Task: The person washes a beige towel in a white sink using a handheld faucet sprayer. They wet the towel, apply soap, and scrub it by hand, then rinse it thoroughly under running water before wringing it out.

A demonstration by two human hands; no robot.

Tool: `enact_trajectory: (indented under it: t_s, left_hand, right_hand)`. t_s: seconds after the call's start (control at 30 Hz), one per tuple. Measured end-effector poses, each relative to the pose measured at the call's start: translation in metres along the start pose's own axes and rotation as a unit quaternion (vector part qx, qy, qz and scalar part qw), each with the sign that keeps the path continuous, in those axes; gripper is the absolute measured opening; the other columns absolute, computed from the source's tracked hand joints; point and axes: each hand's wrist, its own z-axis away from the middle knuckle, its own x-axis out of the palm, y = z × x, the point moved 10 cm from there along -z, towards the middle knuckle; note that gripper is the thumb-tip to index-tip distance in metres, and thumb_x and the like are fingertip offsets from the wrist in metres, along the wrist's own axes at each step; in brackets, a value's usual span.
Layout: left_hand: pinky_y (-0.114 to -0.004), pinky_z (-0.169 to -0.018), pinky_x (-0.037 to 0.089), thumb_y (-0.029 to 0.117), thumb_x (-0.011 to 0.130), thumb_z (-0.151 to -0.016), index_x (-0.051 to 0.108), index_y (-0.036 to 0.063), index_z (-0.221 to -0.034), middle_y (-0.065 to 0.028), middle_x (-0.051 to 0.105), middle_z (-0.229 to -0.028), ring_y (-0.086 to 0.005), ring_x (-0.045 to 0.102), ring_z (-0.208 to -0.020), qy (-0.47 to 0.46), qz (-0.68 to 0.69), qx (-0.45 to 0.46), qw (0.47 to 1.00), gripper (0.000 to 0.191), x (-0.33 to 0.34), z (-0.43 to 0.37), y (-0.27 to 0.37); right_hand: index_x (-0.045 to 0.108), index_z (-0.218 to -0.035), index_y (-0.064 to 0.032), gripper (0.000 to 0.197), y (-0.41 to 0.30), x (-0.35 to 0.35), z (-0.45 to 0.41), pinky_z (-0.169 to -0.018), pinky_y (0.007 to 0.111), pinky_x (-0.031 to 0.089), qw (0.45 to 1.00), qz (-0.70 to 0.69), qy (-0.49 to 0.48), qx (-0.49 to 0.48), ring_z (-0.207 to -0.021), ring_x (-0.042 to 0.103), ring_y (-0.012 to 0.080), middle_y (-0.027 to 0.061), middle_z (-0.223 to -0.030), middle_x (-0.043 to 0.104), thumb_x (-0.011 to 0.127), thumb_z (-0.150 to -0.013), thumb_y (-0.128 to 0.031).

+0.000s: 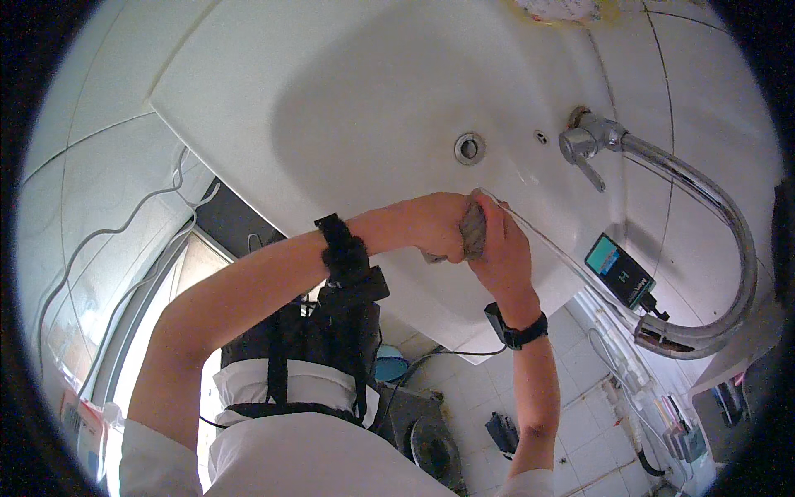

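Over the near side of a white ceramic washbasin (385,124), both my hands meet on a wet-looking grey cloth (474,230). My left hand (442,225) clasps the bunched cloth from the left, and a bit of it pokes out below the fingers. From the right, my right hand (502,248) presses against the same cloth, its fingers touching the left hand. A thin stream of water (546,239) runs from the spout of the chrome gooseneck faucet (739,230) onto the hands. Most of the cloth is hidden in my grip.
The metal drain (469,149) lies beyond my hands, with the faucet lever (590,173) to its right. A small black electronic device (620,270) with a lit screen is near the spout. Below are a blue basin (391,363) and tiled floor (472,391). White cables (118,231) hang at left.
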Motion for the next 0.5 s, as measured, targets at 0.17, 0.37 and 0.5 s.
enact_trajectory:
  t_s: [0.17, 0.37, 0.5]
  left_hand:
    - [-0.040, -0.055, 0.049, 0.010, 0.062, -0.063, 0.053, 0.0005, -0.083, -0.0168, 0.061, -0.070, -0.0323, 0.061, -0.064, 0.135, -0.319, 0.068, 0.936, 0.024, -0.016, 0.002, 0.005]
    - [-0.043, -0.060, 0.050, 0.010, 0.055, -0.075, 0.045, 0.0000, -0.094, -0.0176, 0.061, -0.077, -0.0351, 0.061, -0.073, 0.208, -0.387, 0.118, 0.891, 0.023, -0.009, 0.006, -0.002]
    - [-0.041, -0.061, 0.051, 0.009, 0.053, -0.076, 0.047, 0.0007, -0.095, -0.0160, 0.061, -0.080, -0.0345, 0.062, -0.073, 0.182, -0.469, 0.121, 0.856, 0.022, 0.009, 0.007, 0.002]
  right_hand:
    - [0.047, -0.111, -0.0093, 0.051, 0.000, 0.017, -0.003, -0.053, 0.038, 0.050, 0.995, 0.091, 0.024, 0.035, -0.066, 0.061, 0.0300, 0.0117, -0.085, 0.061, 0.068, -0.065, -0.018]
    - [0.057, -0.089, -0.0098, 0.028, 0.014, 0.045, 0.000, -0.052, 0.039, 0.048, 0.984, 0.093, -0.054, 0.144, -0.061, 0.060, 0.0315, 0.0110, -0.065, 0.061, 0.066, -0.063, -0.016]
    - [0.057, -0.084, -0.0092, 0.024, 0.019, 0.044, 0.008, -0.052, 0.042, 0.047, 0.979, 0.084, -0.076, 0.167, -0.058, 0.059, 0.0343, 0.0121, -0.058, 0.058, 0.066, -0.064, -0.016]
